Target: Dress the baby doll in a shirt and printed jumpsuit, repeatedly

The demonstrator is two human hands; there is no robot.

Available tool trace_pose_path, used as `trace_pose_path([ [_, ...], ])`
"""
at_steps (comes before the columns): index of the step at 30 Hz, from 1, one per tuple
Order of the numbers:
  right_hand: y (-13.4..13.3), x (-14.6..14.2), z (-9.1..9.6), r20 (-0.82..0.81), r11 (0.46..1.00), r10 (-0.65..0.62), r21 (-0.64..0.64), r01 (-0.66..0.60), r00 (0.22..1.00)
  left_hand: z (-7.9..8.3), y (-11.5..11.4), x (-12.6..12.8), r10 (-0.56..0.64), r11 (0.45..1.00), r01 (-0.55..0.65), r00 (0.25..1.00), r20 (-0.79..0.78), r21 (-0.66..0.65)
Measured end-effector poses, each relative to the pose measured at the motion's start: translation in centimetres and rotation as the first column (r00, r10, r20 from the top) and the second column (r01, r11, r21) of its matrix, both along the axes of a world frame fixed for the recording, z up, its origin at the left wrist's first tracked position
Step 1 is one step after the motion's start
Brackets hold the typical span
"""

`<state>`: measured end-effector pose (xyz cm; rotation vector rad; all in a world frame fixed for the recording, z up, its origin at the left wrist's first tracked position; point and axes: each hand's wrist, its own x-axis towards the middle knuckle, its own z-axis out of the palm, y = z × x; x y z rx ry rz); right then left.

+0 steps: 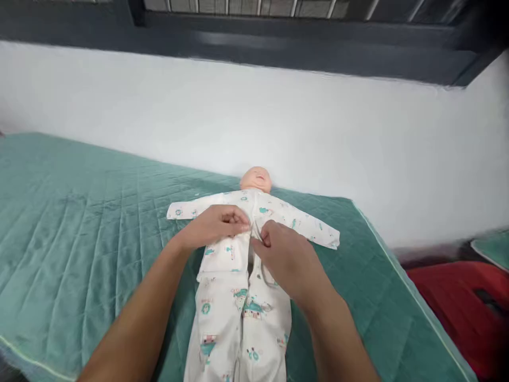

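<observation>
A baby doll (256, 179) lies on its back, dressed in a white printed baby jacket (308, 225) with both sleeves spread to the sides. White printed trousers (222, 323) cover its legs. At the chest, my left hand (222, 223) pinches the left front edge of the jacket with closed fingers. My right hand (284, 252) is closed on the other front edge, just right of it. Below my hands the jacket's fronts part in a narrow dark gap. Whether a snap or tie sits between my fingertips is hidden.
The doll lies on a green quilted bed cover (99, 228) that reaches the white wall (199, 116) behind. A dark window frame (258, 45) with bars runs above. Past the bed's right edge stands a red object (457, 302), possibly a suitcase.
</observation>
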<state>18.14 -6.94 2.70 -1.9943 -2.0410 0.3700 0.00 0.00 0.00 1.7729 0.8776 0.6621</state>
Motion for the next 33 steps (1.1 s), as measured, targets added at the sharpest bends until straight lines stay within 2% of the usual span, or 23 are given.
trace_pose_path([
  [4, 0.7, 1.4, -0.4, -0.143, 0.996, 0.061, -0.051, -0.069, 0.988, -0.2, 0.3, -0.2, -0.104, 0.994, 0.107, 0.991, -0.079, 0.034],
  [7, 1.2, 2.0, -0.8, -0.344, 0.984, 0.069, -0.132, -0.12, 0.936, -0.2, 0.2, 0.1, -0.112, 0.992, 0.116, 0.991, -0.077, 0.054],
  [11, 1.7, 2.1, -1.4, -0.559, 0.976, 0.052, -0.147, -0.161, 0.828, -0.1, -0.2, 0.4, -0.063, 0.995, 0.067, 0.997, -0.05, 0.069],
  [15, 1.9, 1.8, -1.9, -0.745, 0.969, 0.096, -0.082, -0.233, 0.66, 0.0, -0.5, 0.6, -0.06, 0.998, 0.061, 0.996, 0.064, -0.015],
  [18, 2.1, 1.8, -2.3, -0.795, 0.969, 0.101, -0.058, -0.24, 0.599, -0.2, -0.6, 0.8, -0.081, 0.993, 0.094, 0.982, 0.17, -0.069],
  [22, 2.5, 1.8, -2.8, -0.795, 0.966, 0.099, -0.069, -0.251, 0.599, -0.4, -0.4, 0.7, -0.082, 0.987, 0.112, 0.967, 0.24, -0.112],
  [30, 2.6, 1.6, -2.8, -0.82, 0.968, 0.051, -0.099, -0.229, 0.57, -0.7, -0.1, 0.4, -0.084, 0.982, 0.122, 0.966, 0.245, -0.144],
  [33, 2.7, 1.6, -3.0, -0.865, 0.968, 0.006, -0.12, -0.218, 0.502, -0.8, -0.1, 0.5, -0.053, 0.983, 0.089, 0.974, 0.218, -0.16],
])
